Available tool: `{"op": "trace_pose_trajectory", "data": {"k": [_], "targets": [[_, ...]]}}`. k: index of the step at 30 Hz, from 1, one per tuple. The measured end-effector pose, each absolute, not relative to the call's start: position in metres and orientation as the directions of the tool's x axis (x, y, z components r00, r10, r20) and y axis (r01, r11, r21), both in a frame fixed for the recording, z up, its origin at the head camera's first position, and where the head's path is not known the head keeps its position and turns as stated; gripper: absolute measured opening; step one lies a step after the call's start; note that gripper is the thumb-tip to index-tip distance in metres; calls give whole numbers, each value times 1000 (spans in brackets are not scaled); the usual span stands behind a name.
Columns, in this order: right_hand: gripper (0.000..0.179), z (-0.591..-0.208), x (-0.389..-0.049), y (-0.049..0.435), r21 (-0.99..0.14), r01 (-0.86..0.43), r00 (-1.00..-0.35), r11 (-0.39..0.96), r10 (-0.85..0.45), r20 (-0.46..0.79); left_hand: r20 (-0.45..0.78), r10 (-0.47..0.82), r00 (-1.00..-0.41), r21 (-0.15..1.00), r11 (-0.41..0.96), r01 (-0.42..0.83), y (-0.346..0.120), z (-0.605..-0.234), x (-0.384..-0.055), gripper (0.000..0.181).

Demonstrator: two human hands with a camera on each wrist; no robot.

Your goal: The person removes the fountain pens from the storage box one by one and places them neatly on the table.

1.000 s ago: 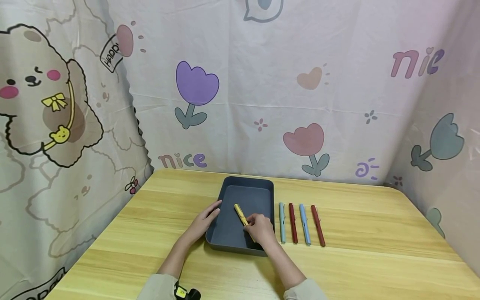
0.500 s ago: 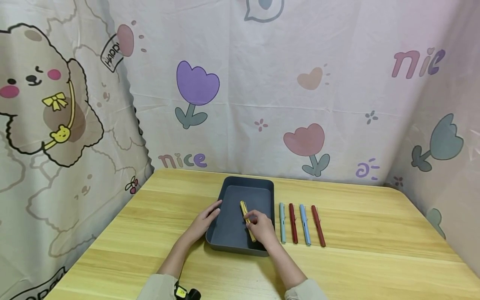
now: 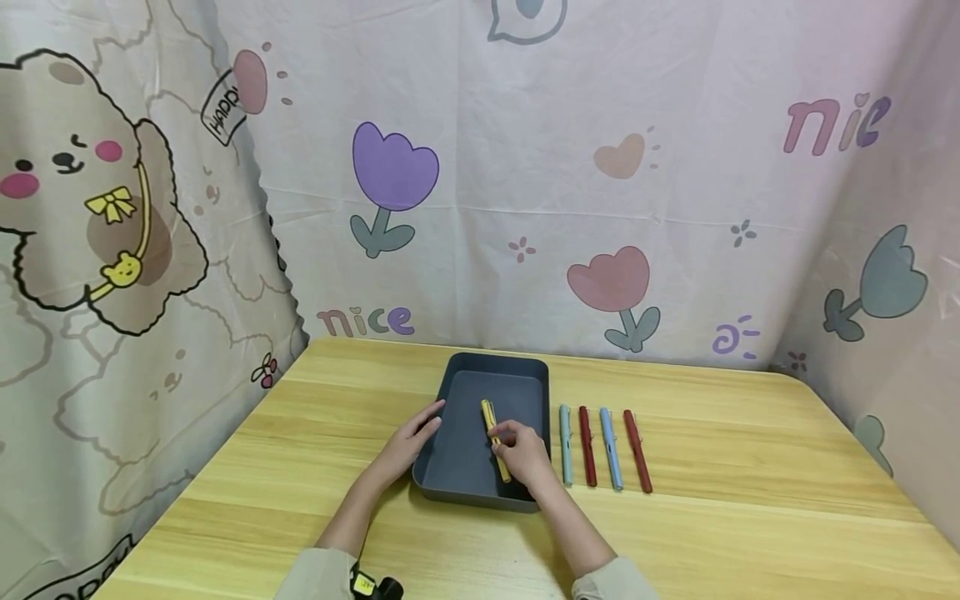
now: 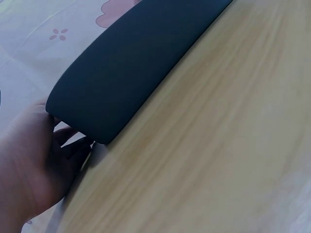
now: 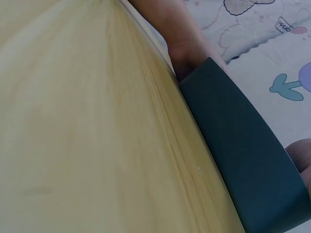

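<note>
A dark grey rectangular tray (image 3: 453, 467) stands on the wooden table, and a yellow pen (image 3: 503, 469) lies slanted inside it. My right hand (image 3: 522, 457) reaches over the tray's right side and pinches the pen near its middle between thumb and index finger. Against the tray's left wall rests my left hand (image 3: 403, 447), its fingers extended along the rim. From the left wrist, that hand (image 4: 31, 167) shows beside the tray's outer wall (image 4: 121, 73). The right wrist view has only a small part of the right hand (image 5: 300, 153) beyond the wall; the pen's grip is hidden there.
Right of the tray lie several pens in a row: a light green pen (image 3: 566, 446), a dark red pen (image 3: 587, 447), a blue pen (image 3: 611, 450) and another red pen (image 3: 637, 452). A patterned curtain (image 3: 480, 275) hangs behind the table (image 3: 735, 467).
The yellow pen has shifted slightly right and turned closer to the tray's long direction, with the right hand's fingers moving along. Over the last half second it hardly moves. The left hand stays put.
</note>
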State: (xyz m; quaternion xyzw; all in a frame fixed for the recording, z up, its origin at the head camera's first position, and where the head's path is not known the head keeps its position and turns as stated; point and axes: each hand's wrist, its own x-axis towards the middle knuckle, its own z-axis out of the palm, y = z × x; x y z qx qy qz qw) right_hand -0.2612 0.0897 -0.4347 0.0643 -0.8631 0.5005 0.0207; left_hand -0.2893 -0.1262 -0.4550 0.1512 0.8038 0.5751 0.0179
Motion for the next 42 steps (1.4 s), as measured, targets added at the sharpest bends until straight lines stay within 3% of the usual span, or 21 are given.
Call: {"op": "trace_pose_trajectory", "data": {"k": [14,27,37,42], "targets": [[14,-431,-260,89,-882,-163,-985,441,-129,118,139,270,-953,933,286,217,-127,-457,-291,47],[16,-417,-260,94,-887,-189,-979,421,-147,139,117,294,-949,936,287,205,-123,-423,-270,44],[17,-408,-258,98,-885,-201,-977,420,-148,151,123,301,-946,945,256,205,-122,-427,-274,45],[17,-403,-256,100,-884,-210,-976,418,-146,162,123,285,-951,938,278,205,-125,-447,-287,46]]}}
